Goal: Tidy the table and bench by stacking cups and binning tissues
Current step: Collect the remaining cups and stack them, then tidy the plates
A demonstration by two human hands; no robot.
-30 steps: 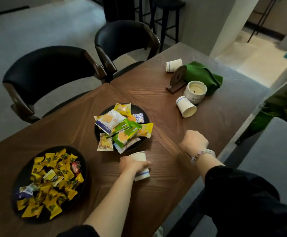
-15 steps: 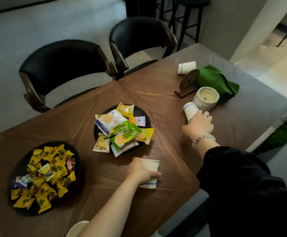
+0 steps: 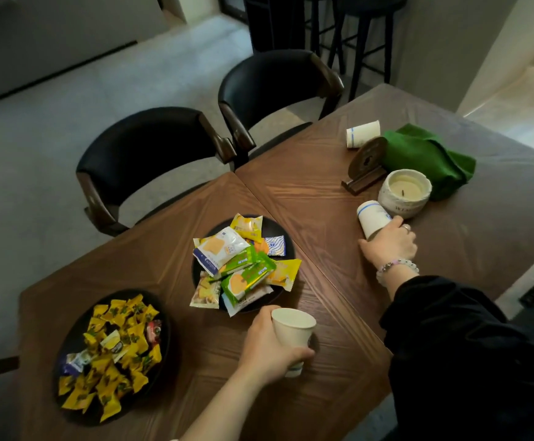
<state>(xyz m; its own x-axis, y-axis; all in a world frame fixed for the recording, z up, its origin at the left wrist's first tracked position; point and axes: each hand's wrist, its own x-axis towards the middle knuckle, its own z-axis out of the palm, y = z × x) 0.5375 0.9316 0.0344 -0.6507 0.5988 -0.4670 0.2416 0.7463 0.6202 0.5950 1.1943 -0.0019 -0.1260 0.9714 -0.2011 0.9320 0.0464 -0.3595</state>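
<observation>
My left hand (image 3: 267, 348) grips an upright white paper cup (image 3: 292, 329) standing on the wooden table (image 3: 307, 198), just in front of the snack plate. My right hand (image 3: 389, 245) is closed around the open end of a second paper cup (image 3: 370, 216) that lies on its side beside the candle; its blue-ringed base points away from me. A third paper cup (image 3: 362, 133) lies on its side at the far end of the table, behind a round wooden stand. No tissues are visible.
A black plate of snack packets (image 3: 240, 265) sits mid-table and a black plate of yellow sweets (image 3: 113, 354) at the near left. A white candle jar (image 3: 405, 194), a wooden disc stand (image 3: 366, 163) and a green cloth (image 3: 428, 157) crowd the right. Two black chairs (image 3: 151, 154) stand behind.
My right hand reached forward from a fist over the table and closed on the lying cup by the candle. My left hand kept hold of the upright cup.
</observation>
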